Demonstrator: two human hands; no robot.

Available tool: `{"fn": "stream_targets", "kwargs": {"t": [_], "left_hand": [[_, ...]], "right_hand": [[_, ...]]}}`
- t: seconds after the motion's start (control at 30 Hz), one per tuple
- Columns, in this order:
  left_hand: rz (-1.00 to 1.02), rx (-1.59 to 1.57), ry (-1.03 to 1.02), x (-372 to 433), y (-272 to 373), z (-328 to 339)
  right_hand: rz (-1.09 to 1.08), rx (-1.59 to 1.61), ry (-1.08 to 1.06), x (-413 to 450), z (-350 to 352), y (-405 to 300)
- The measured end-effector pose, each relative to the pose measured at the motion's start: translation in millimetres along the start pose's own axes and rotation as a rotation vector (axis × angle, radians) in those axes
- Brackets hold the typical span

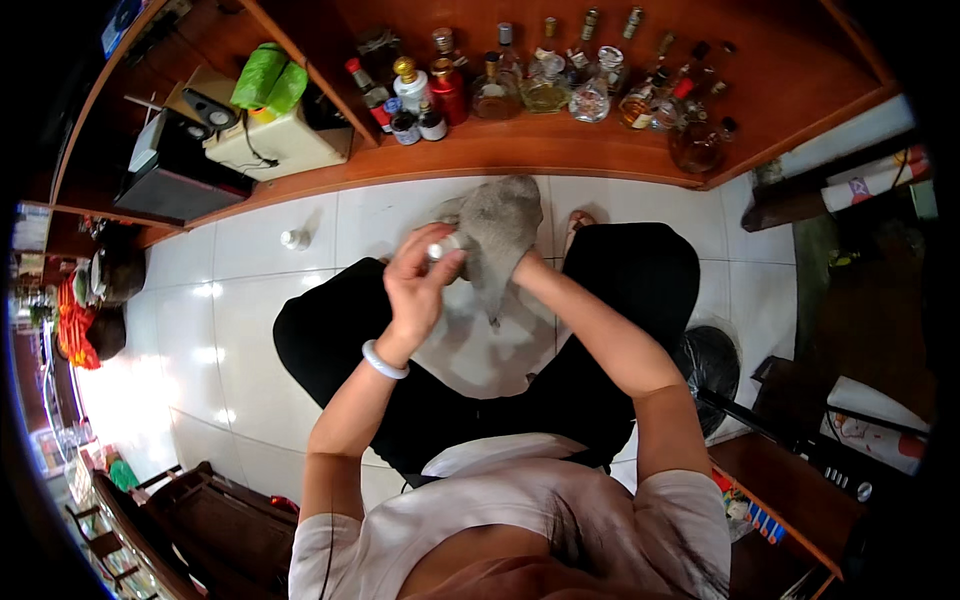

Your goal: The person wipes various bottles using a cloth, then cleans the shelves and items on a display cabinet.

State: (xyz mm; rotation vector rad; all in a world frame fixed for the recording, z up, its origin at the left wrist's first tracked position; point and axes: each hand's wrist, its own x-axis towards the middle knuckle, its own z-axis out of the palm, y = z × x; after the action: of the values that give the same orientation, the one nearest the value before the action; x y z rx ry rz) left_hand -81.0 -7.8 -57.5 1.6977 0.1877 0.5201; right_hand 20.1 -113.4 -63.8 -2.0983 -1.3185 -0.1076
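Observation:
In my left hand (pixel 417 279) I hold a small white-capped bottle (pixel 444 247) between thumb and fingers, its cap end turned up towards me. A grey cloth (pixel 499 217) is held up by my right hand (pixel 528 270) and drapes over it, so the fingers are hidden and only the wrist side shows. The cloth's near corner hangs down between my knees. The bottle is right beside the cloth's left edge; whether they touch is unclear. Another small white bottle (pixel 295 239) stands upright on the tiled floor, left of my left knee.
Before me is a wooden cabinet shelf (pixel 540 159) with several liquor bottles (pixel 491 97). The compartment to its left holds a speaker (pixel 210 112), a green plastic bag roll (pixel 266 79) and boxes. A bin with a black liner (pixel 709 375) stands at my right, a dark wooden chair (pixel 225 517) behind left.

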Motion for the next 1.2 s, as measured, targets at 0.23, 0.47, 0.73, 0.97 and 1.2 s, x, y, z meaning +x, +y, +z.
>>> {"fn": "stream_targets", "kwargs": {"t": [0.23, 0.47, 0.73, 0.97, 1.2], "left_hand": [[-0.226, -0.256, -0.007, 8.1, 5.3, -9.7], [-0.174, -0.291, -0.058, 9.4, 6.1, -14.7], [-0.070, -0.173, -0.214, 7.0, 9.6, -17.3], [0.148, 0.098, -0.338, 8.4, 6.2, -21.3], [-0.219, -0.348, -0.065, 10.2, 12.5, -16.1]], "right_hand": [[-0.007, -0.009, -0.237, 9.2, -18.6, 2.6], [0.004, 0.230, 0.155, 1.2, -10.8, -17.6], [-0.143, -0.239, -0.191, -7.8, -7.3, 11.8], [-0.001, 0.402, -0.362, -13.4, -1.4, 23.9], [0.076, 0.350, -0.072, 6.6, -34.5, -11.0]]}}
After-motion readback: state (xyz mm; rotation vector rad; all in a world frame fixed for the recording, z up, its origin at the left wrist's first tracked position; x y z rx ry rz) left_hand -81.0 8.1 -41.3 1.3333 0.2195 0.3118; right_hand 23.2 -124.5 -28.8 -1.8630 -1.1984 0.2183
